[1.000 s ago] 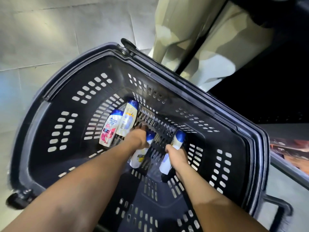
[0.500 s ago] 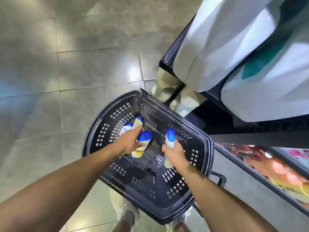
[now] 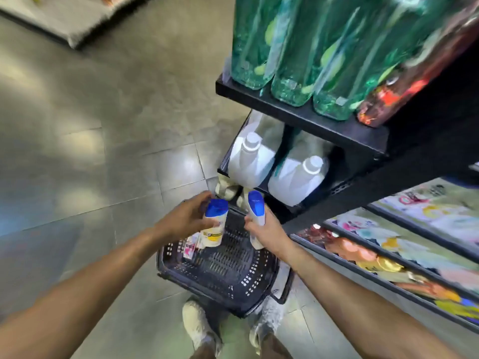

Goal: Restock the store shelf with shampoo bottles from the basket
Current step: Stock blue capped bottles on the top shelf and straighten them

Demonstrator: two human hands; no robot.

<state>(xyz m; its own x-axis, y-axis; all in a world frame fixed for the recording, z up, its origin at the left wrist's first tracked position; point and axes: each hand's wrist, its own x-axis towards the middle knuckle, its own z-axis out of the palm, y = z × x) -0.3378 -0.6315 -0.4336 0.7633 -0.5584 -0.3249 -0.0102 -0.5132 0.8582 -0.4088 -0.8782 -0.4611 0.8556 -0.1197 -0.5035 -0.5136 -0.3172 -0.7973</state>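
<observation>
Above the basket (image 3: 241, 286), the left hand (image 3: 185, 220) curls fingers and thumb round a white-and-yellow shampoo bottle (image 3: 213, 230), and the right hand (image 3: 268, 230) grips a slimmer white shampoo bottle (image 3: 256, 209) about its lower half. Both bottles are clear of the basket and near the shelving.

They look like small, rigid plastic bottles, light enough for one hand each. Their glossy skins are probably a little slippery, so a full wrap round the waist below the cap seems the safest hold.

Each long axis stands close to upright, with the blue cap up and away from the person and the base down toward the basket.

At least one pink-labelled bottle (image 3: 190, 246) lies in the basket, which sits on the floor between the person's shoes. Beyond it, a black shelf (image 3: 298, 115) carries green bottles (image 3: 285, 47), with white jugs (image 3: 251, 161) on the tier beneath.
</observation>
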